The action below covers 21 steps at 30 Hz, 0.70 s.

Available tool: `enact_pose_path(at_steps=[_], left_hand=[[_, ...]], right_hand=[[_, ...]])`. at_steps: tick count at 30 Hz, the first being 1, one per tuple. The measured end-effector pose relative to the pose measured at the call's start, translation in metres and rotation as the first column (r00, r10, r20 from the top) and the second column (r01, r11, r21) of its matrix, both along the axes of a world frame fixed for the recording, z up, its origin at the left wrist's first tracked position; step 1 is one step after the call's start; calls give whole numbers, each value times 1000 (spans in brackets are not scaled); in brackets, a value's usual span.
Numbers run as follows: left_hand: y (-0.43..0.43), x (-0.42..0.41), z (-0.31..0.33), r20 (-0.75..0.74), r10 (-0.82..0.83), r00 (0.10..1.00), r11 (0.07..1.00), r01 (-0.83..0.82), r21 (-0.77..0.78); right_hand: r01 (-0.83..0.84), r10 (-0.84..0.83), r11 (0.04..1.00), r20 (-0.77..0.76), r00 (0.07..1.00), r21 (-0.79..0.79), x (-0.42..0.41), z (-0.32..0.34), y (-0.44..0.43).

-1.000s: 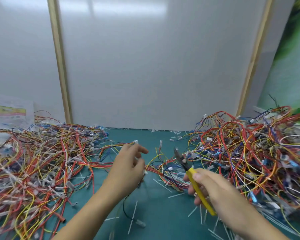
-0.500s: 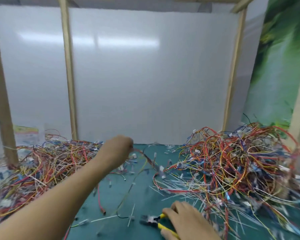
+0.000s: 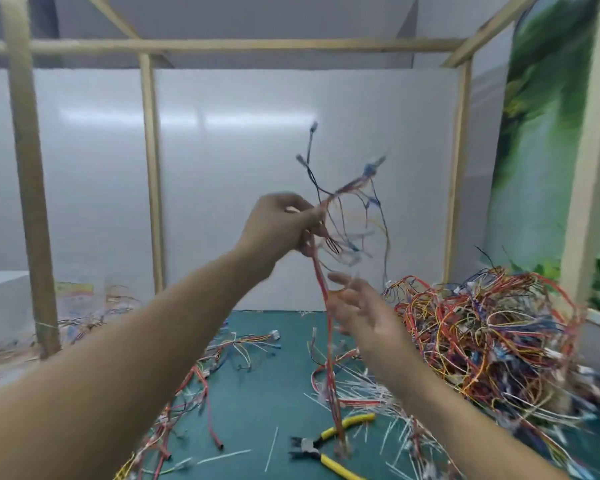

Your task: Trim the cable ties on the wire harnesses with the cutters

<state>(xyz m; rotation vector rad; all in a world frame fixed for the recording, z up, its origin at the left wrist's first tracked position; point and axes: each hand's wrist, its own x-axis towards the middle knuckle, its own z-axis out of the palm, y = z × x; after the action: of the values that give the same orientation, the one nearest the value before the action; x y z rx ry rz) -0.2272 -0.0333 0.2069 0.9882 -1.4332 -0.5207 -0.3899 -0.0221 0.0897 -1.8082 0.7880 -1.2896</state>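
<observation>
One wire harness (image 3: 321,282) is held high over the middle of the worktop (image 3: 257,403), pinched in the left hand (image 3: 281,226), likely so it hangs free of the tangle. The right hand (image 3: 361,306) is spread open beside its red wires, holding nothing. The cutters (image 3: 312,446) are laid near the front edge. A big pile (image 3: 492,341) is heaped at the right edge.

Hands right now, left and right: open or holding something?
Left hand: grips a wire harness held up.
Right hand: open, empty; cutters lie on the table.
</observation>
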Motion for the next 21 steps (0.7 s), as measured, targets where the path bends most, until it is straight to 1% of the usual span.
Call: enact_pose_path(at_steps=[2, 3, 4, 7, 9, 10, 11, 12, 14, 15, 16, 17, 18, 19, 20, 21], left_hand=[[-4, -18, -24, -44, -64, 997, 996, 66, 51], [-7, -25, -35, -61, -93, 994, 992, 98, 75], [-10, -30, -44, -77, -122, 990, 987, 129, 95], [-18, -36, -61, -152, -217, 964, 964, 236, 119], [-22, -34, -71, -137, -217, 966, 966, 233, 112], [-24, -32, -76, -110, -208, 972, 968, 220, 117], [-26, -30, -83, -90, -206, 975, 968, 216, 127], [-28, -28, -90, -79, -215, 974, 964, 224, 142], [-32, -23, -105, -66, -240, 968, 951, 249, 186], [-32, -21, -112, -68, -248, 966, 943, 257, 211], [-33, -20, -120, -74, -252, 965, 937, 262, 232], [-34, -17, -129, -68, -252, 965, 934, 261, 245], [-33, -15, -137, -57, -247, 967, 928, 253, 273], [-32, -11, -146, -28, -250, 968, 924, 247, 290], [-29, -6, -155, 18, -252, 968, 922, 234, 310], [-27, 0, -165, 73, -251, 965, 922, 215, 322]], right_hand=[[-51, 39, 996, 149, 988, 80, 2, 17, 2], [-54, 32, 991, 178, 983, 121, 1, 23, 0], [-33, 8, 988, 169, 986, 148, -3, 28, -4], [105, -111, 987, 41, 993, 120, -23, 40, -30], [289, -286, 957, -103, 953, 17, -47, 59, -54], [379, -383, 923, -185, 905, -58, -63, 72, -67], [466, -493, 870, -263, 829, -161, -80, 86, -81], [533, -596, 803, -331, 732, -268, -98, 100, -96], [625, -756, 653, -400, 518, -427, -133, 123, -125], [653, -812, 576, -438, 385, -492, -148, 128, -136], [668, -838, 501, -499, 219, -549, -160, 129, -143], [678, -833, 414, -553, 12, -607, -167, 125, -150], [697, -785, 362, -606, -130, -619, -165, 119, -151], [704, -745, 352, -640, -189, -617, -158, 111, -152], [684, -741, 414, -659, -130, -601, -142, 100, -146], [620, -748, 525, -664, 10, -583, -123, 88, -134]])
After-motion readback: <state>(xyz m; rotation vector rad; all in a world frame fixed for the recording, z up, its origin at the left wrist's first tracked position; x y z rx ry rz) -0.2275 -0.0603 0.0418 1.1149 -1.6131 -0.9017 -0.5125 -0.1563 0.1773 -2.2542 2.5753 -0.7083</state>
